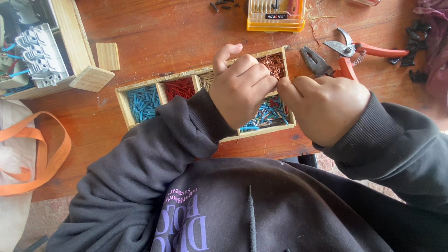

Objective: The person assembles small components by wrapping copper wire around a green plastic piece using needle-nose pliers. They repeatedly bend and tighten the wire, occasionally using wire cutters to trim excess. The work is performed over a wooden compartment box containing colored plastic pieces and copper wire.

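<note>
My left hand (240,88) and my right hand (324,109) meet fingertip to fingertip above a wooden compartment tray (122,105). The fingers pinch something very small between them; I cannot make out what it is. The tray holds blue wire pieces (142,102), red wire pieces (179,87), copper wire bits (274,65) and mixed coloured pieces (268,114). Both hands hover over the tray's right end, hiding part of it. Dark sleeves cover both wrists.
Orange-handled pruning shears (359,49) and pliers (315,60) lie right of the tray. A yellow screwdriver-bit case (275,16) sits at the back. A wooden box with grey electrical parts (39,56) stands at left, a small wood block (107,56) beside it. Black clips (415,46) lie far right.
</note>
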